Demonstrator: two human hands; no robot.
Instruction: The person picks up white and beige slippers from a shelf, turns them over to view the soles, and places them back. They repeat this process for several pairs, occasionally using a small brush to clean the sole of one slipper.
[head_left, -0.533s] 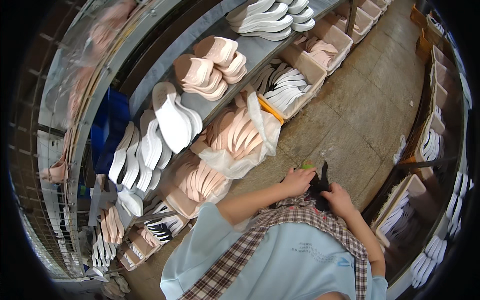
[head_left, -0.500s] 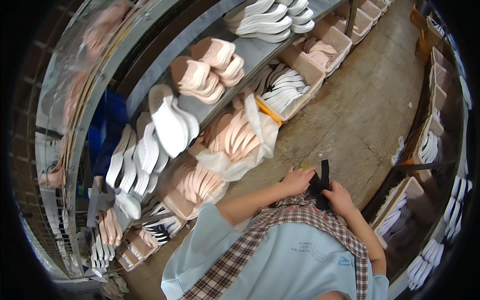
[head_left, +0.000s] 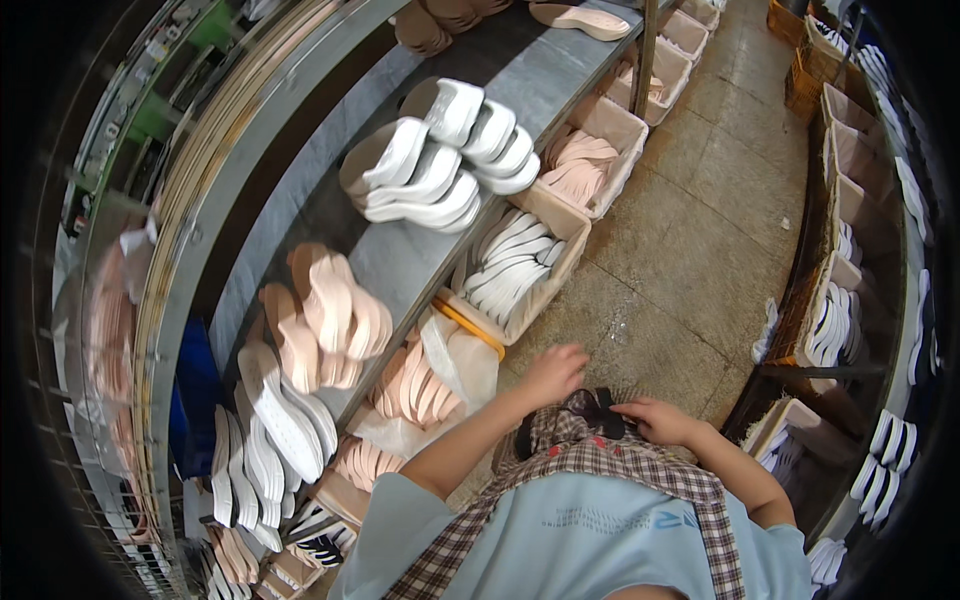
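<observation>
In front of my waist, my left hand (head_left: 556, 374) hovers just beyond the checked apron (head_left: 590, 463), its fingers loosely stretched and slightly blurred, with no object visible in them. My right hand (head_left: 658, 419) pinches the edge of a black strap (head_left: 606, 400) at the apron's front. The strap meets a dark bundle of cloth (head_left: 578, 404) bunched between the hands; its exact form is unclear.
To the left, a long metal shelf (head_left: 385, 262) carries white soles (head_left: 425, 185) and pink soles (head_left: 340, 310) in stacks. Lined bins (head_left: 575, 245) of soles stand along it. More bins (head_left: 838, 262) line the right side of the tiled aisle floor (head_left: 640, 300).
My left hand has come off the black bundle and moved left. The strap that stood up near my right hand is lower. The shelves have shifted in view as I move along the aisle.
</observation>
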